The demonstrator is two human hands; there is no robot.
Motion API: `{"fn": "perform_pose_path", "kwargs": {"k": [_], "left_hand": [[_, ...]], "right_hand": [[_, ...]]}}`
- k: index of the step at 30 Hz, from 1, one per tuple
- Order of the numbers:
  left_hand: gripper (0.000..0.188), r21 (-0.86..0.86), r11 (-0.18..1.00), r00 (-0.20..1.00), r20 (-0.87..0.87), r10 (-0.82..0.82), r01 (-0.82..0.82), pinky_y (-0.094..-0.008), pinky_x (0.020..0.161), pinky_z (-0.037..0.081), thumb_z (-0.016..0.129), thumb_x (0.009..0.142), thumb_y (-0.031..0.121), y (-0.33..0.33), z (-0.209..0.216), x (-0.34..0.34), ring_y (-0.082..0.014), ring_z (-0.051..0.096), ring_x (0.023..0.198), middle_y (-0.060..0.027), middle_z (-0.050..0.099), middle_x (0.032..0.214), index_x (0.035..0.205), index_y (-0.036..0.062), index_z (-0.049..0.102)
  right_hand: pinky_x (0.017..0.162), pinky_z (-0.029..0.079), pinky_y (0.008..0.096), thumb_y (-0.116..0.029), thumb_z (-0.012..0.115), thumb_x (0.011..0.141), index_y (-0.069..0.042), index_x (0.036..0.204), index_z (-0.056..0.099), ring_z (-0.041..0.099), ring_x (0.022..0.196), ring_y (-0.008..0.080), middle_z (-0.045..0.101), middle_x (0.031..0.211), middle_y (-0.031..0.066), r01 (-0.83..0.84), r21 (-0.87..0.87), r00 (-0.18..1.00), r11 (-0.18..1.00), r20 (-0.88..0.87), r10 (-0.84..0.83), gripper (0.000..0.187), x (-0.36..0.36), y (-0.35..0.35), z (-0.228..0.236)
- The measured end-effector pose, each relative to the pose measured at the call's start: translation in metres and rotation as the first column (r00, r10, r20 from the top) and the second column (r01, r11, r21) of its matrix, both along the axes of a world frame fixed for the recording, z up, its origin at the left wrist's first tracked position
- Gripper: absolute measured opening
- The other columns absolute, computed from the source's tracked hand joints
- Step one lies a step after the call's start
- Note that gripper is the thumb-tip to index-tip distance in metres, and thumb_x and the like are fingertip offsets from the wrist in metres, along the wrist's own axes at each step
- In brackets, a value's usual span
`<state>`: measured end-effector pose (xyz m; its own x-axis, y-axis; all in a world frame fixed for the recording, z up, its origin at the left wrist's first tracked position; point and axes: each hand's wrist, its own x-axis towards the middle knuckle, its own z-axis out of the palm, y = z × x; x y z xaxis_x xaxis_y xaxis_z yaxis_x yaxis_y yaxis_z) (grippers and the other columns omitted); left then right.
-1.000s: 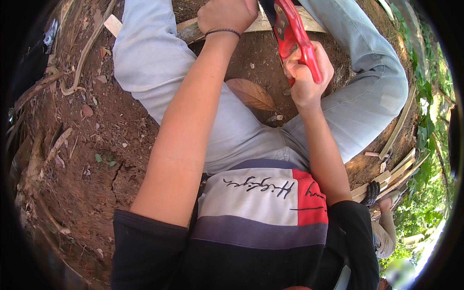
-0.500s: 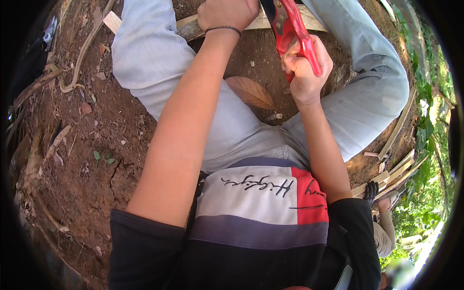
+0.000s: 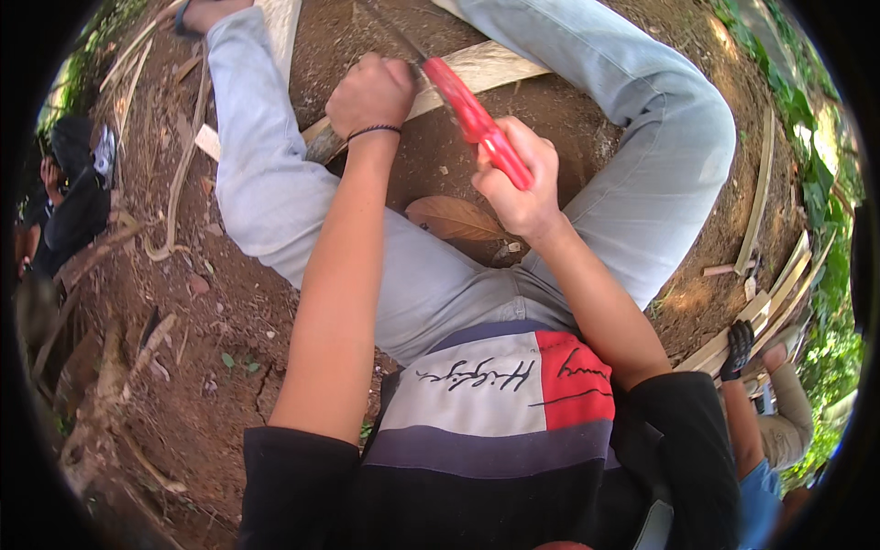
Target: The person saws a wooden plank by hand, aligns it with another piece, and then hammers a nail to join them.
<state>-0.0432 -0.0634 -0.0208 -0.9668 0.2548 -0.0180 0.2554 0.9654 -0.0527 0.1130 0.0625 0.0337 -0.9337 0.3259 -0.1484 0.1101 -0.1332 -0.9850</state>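
Note:
My right hand is wrapped round the red handle of a handsaw. Its thin blade, partly blurred, points away to the upper left past my left hand. A pale, rough-sided strip of wood lies crosswise over the ground between my legs. My left hand, with a dark braided band at the wrist, is closed on this strip, just left of the saw; its fingertips are hidden. Where the blade meets the wood, if it does, I cannot tell.
A dry brown leaf lies on the soil between my thighs. Split wooden strips are piled at the right, beside another person's gloved hand. Someone in dark clothes sits far left. Roots and sticks cover the left ground.
The saw and my right hand have shifted left and nearer to me, with the handle now more slanted. My left hand also appears lower and farther left. The whole view has shifted.

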Motion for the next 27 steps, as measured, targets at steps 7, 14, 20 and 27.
{"fn": "perform_pose_path", "kwargs": {"k": [7,14,20,27], "left_hand": [[0.031,-0.066,0.997,0.998,-0.038,-0.042,0.04,-0.0498,0.058,0.054,0.047,0.086,0.033,-0.006,-0.008,-0.001,-0.0381,0.067,0.065,-0.0157,0.069,0.075,0.079,0.0086,0.064],[0.03,-0.057,0.997,0.996,-0.073,-0.05,0.046,-0.0507,0.058,0.053,0.046,0.087,0.031,-0.004,-0.01,-0.001,-0.0388,0.066,0.064,-0.0149,0.068,0.075,0.076,0.0089,0.062],[0.032,-0.084,0.996,1.0,0.014,0.018,-0.017,-0.0541,0.064,0.052,0.041,0.09,0.033,-0.004,-0.006,0.001,-0.0415,0.066,0.073,-0.0164,0.069,0.083,0.085,0.0093,0.063],[0.03,-0.05,0.997,0.994,-0.09,-0.055,0.05,-0.0498,0.055,0.052,0.046,0.087,0.031,-0.004,-0.011,0.003,-0.0383,0.066,0.062,-0.0147,0.068,0.074,0.076,0.009,0.062]], "right_hand": [[0.049,0.042,0.0322,-0.001,0.054,0.065,-0.002,0.078,0.054,0.053,0.048,0.0195,0.051,0.06,0.0077,-0.054,0.057,0.997,0.997,-0.053,0.057,0.014,0.012,0.011,-0.001],[0.05,0.041,0.0358,-0.002,0.054,0.064,-0.001,0.078,0.051,0.051,0.048,0.0287,0.047,0.059,0.0122,-0.035,-0.073,0.999,0.997,-0.021,0.034,0.015,0.024,0.017,0.007],[0.047,0.04,0.0307,-0.001,0.055,0.066,-0.002,0.076,0.051,0.051,0.046,0.0184,0.049,0.057,0.0057,-0.029,-0.094,0.999,0.995,-0.02,0.027,0.011,0.046,0.02,0.011],[0.047,0.041,0.031,-0.001,0.056,0.066,-0.002,0.077,0.052,0.051,0.045,0.0187,0.051,0.056,0.0046,-0.003,-0.039,0.999,0.999,-0.032,0.002,0.012,0.055,0.014,0.02]]}}
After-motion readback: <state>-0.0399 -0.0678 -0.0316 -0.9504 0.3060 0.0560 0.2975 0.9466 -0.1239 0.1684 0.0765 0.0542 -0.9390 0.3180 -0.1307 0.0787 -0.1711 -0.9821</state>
